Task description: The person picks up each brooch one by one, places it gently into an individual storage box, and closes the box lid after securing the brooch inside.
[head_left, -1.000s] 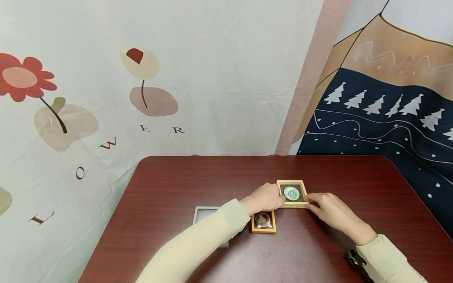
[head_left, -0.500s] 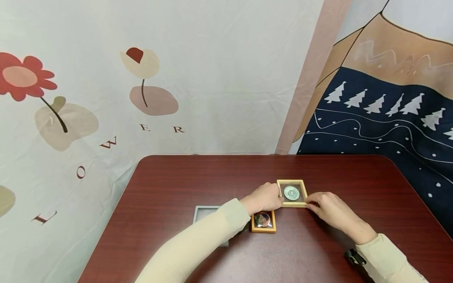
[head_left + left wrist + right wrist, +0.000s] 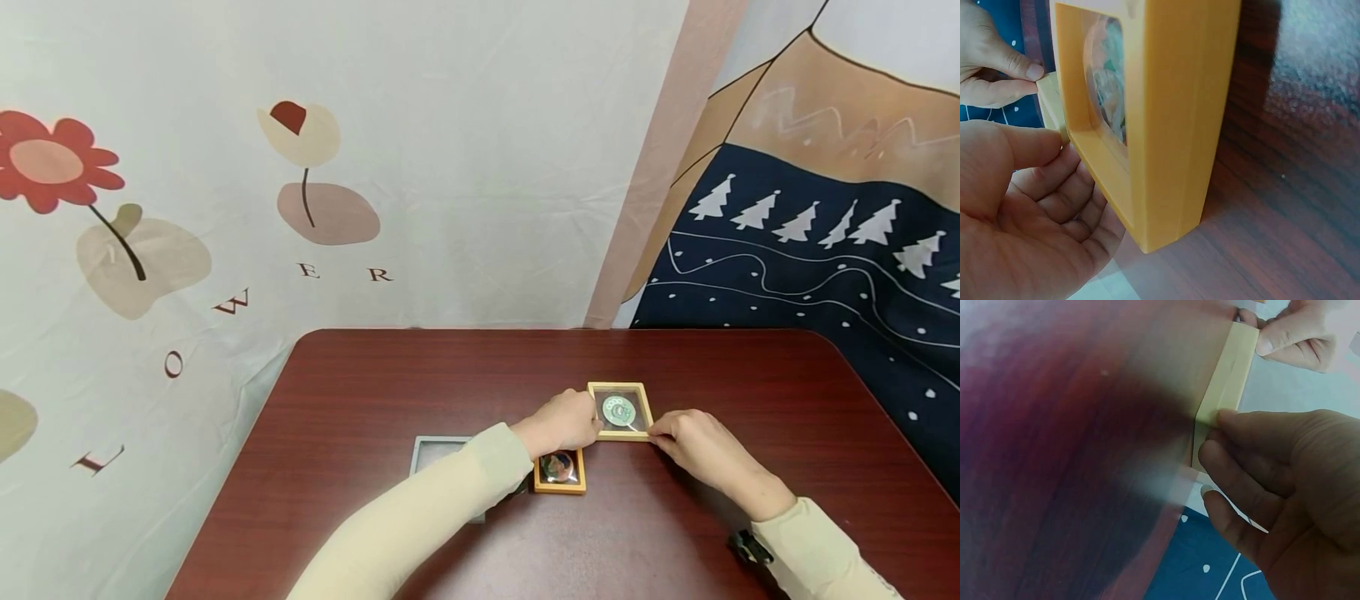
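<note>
A square pale-yellow display frame [image 3: 647, 408] has a clear window with a round mint-green disc [image 3: 618, 410] behind it. My left hand [image 3: 564, 419] pinches the frame's left side near its front corner. At the front right corner, my right hand [image 3: 693, 442] grips the edge between thumb and fingers. Both hands meet the same pale frame edge [image 3: 1229, 375] in the right wrist view. An orange-yellow frame [image 3: 560, 490] holding a round dark picture disc lies just in front of my left hand. It looms large beside that hand [image 3: 1041, 206] in the left wrist view.
A grey frame [image 3: 438, 439] lies on the dark red wooden table [image 3: 360, 392], partly hidden under my left sleeve [image 3: 420, 508]. A printed cloth [image 3: 480, 167] hangs behind the table's back edge.
The pale-yellow frame's window looks lighter with a bright glint now, and its front side shows thinner, as if tilted slightly. Both hands keep nearly the same places.
</note>
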Available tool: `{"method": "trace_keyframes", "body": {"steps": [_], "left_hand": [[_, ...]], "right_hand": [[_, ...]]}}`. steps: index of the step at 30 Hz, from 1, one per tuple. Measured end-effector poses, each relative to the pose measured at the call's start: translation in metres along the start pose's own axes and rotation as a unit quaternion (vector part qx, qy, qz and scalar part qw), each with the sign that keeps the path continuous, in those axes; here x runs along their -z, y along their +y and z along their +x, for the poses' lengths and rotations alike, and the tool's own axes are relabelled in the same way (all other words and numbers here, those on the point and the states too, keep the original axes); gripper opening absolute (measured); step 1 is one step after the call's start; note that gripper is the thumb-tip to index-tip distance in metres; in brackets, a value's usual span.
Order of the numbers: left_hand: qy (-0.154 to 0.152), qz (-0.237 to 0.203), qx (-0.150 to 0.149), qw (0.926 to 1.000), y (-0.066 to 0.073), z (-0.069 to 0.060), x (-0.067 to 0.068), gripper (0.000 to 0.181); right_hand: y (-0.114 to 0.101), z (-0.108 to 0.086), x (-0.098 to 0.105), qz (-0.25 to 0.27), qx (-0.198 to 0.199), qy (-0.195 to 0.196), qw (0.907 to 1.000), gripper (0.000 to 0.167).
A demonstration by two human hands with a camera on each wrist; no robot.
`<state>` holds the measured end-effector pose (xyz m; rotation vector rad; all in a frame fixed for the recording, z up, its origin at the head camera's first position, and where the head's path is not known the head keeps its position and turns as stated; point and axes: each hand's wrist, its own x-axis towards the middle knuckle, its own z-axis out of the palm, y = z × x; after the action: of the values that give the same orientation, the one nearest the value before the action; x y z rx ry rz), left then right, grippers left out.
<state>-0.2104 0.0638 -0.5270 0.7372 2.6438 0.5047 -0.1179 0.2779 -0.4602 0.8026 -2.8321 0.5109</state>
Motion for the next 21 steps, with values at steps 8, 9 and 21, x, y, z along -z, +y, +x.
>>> {"method": "trace_keyframes", "body": {"steps": [8,9,21], "left_hand": [[0.003,-0.008,0.012,0.9999,0.007,-0.015,0.013,0.053],[0.000,-0.014,0.018,0.9997,0.012,-0.023,0.022,0.052],[0.067,-0.059,-0.015,0.9959,0.025,-0.083,0.109,0.024]], "right_hand": [[-0.001,0.000,-0.002,-0.001,-0.008,0.003,1.0000,0.014],[-0.002,0.000,-0.002,0.002,-0.014,0.001,0.9999,0.013],[0.000,0.000,0.024,0.019,-0.099,0.031,0.9944,0.014]]}}
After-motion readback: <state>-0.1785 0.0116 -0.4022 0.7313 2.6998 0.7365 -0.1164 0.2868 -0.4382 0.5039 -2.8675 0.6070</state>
